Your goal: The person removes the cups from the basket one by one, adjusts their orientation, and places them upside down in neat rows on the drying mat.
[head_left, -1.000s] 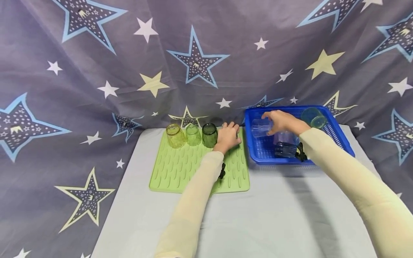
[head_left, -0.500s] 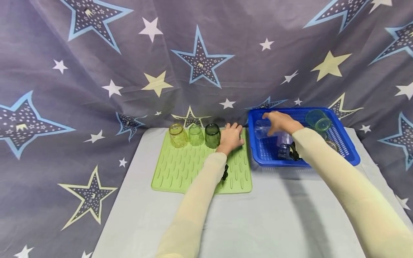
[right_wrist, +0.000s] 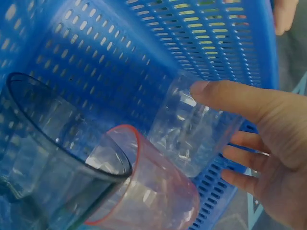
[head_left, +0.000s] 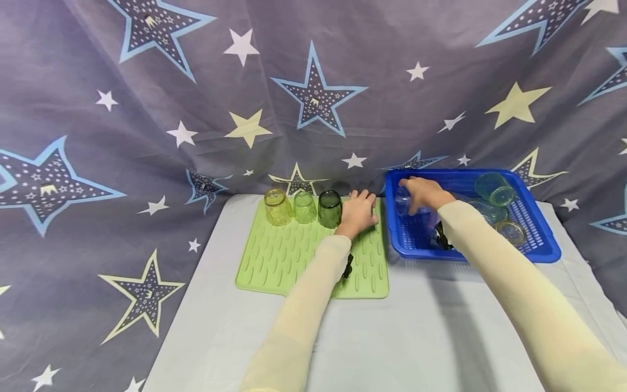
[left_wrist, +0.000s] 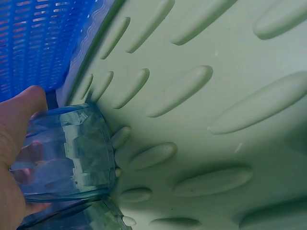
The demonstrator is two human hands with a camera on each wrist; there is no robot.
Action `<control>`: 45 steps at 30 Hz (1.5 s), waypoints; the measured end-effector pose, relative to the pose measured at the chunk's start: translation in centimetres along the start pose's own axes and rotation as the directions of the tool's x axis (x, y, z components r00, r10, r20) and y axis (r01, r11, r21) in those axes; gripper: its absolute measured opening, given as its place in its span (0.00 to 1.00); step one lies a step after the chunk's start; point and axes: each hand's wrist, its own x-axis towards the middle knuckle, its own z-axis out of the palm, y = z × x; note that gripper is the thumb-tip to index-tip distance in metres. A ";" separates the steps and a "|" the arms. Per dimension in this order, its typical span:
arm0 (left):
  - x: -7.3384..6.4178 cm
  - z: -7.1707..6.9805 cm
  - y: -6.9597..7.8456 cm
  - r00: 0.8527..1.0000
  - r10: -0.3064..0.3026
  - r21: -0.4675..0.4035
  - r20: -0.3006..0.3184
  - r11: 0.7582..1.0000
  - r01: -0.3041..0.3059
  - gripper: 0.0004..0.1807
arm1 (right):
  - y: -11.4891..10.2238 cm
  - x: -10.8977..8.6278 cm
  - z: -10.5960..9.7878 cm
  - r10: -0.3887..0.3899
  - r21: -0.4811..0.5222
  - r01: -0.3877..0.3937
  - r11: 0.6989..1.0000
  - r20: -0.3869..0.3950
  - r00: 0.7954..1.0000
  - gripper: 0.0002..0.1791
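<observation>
My left hand (head_left: 358, 213) grips a faceted bluish glass (left_wrist: 72, 148) standing on the back right of the green drying mat (head_left: 313, 261); the hand hides it in the head view. Beside that glass stand a dark green glass (head_left: 330, 209), a light green glass (head_left: 305, 207) and a yellow glass (head_left: 278, 207), all upside down in a row. Over in the blue basket (head_left: 477, 255), my right hand (head_left: 423, 193) holds a clear glass (right_wrist: 184, 129) lying on its side, thumb on one side and fingers on the other.
Near the right hand lie a pink-rimmed glass (right_wrist: 163, 191) and a dark blue glass (right_wrist: 53, 148). A pale green glass (head_left: 496, 189) and a round amber-rimmed glass (head_left: 511, 232) lie at the basket's right. Behind the table (head_left: 392, 343) hangs a star-patterned cloth (head_left: 206, 71).
The head view has shifted, so the scene sits further right. My right hand has moved slightly left in the basket with the clear glass. My left hand stays at its glass.
</observation>
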 end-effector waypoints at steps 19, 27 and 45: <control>-0.3 0.1 0.8 0.999 0.029 0.031 -0.035 0.999 -0.028 0.15 | -0.2 1.2 1.7 -0.003 -0.185 0.006 0.983 0.020 1.000 0.52; -0.2 0.5 1.1 0.998 0.034 0.018 -0.044 0.999 -0.033 0.16 | 0.7 0.4 1.1 0.004 -0.105 -0.003 0.994 0.010 1.000 0.58; -0.2 0.2 0.2 1.000 -0.006 -0.013 -0.026 1.000 0.006 0.15 | 1.1 -2.0 -1.8 -0.068 0.085 0.080 0.993 -0.135 0.989 0.48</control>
